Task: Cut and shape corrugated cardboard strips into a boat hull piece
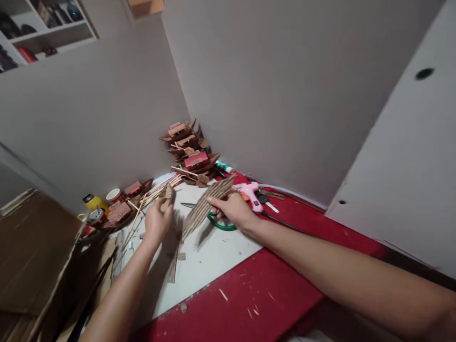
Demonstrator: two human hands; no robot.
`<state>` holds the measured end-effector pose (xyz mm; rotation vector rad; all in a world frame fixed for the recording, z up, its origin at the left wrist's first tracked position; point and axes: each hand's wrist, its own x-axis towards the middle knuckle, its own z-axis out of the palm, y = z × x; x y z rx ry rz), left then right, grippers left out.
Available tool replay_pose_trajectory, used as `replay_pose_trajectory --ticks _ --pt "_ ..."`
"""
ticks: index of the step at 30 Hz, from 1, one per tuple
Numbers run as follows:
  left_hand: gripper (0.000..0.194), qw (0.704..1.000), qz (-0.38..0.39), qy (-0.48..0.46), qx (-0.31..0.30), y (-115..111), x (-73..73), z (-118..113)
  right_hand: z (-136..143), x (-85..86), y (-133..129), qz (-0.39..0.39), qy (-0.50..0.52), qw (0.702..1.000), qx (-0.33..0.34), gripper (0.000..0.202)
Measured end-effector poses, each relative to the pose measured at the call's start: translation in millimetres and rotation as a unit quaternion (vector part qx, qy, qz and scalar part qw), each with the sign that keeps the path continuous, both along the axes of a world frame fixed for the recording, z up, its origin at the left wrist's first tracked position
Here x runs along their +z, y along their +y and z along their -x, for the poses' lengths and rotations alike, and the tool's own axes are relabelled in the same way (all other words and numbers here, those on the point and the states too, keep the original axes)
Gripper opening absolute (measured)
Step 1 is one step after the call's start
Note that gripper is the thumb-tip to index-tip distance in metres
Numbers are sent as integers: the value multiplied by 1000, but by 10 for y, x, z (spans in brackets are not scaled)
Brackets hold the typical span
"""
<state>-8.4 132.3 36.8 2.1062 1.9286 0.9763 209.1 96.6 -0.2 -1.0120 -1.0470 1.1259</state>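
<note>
My right hand (233,211) is closed on a strip of corrugated cardboard (203,211), which it holds tilted over the white board (213,259). Beneath it lie scissors with green handles (221,227), their blades pointing left. In my left hand (158,221) is a small boat-shaped cardboard piece (168,194), gripped by the fingers; part of it is hidden by the hand. A pink glue gun (253,195) rests just beyond my right hand. Narrow cardboard scraps (173,268) lie on the board between my forearms.
Cardboard model boats (197,161) are stacked in the corner, with more boats (121,212) at the left beside thin wooden sticks (158,186), a yellow bottle (95,203) and cups. A large cardboard box (32,256) stands at left. Red cloth (231,304) covers the table; walls close it in behind.
</note>
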Motion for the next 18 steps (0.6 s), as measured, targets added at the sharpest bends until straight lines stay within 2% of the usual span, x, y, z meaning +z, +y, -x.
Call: replay_pose_trajectory --ticks 4,6,10,12,15,18 --pt "23 986 62 151 31 170 -19 -54 33 4 -85 12 10 1000 24 25" --pt "22 974 92 204 42 215 -7 -93 34 28 -107 13 21 999 28 24" --pt "26 955 110 272 50 175 149 -98 -4 114 -122 14 50 998 23 22" --pt "24 951 106 289 40 44 278 -79 -42 173 -132 14 69 997 8 22" --pt "20 948 105 300 8 -321 428 -72 -109 266 -156 8 105 994 -23 22" --pt "15 946 120 298 -34 -819 426 -155 -160 347 -196 -19 159 986 -51 19"
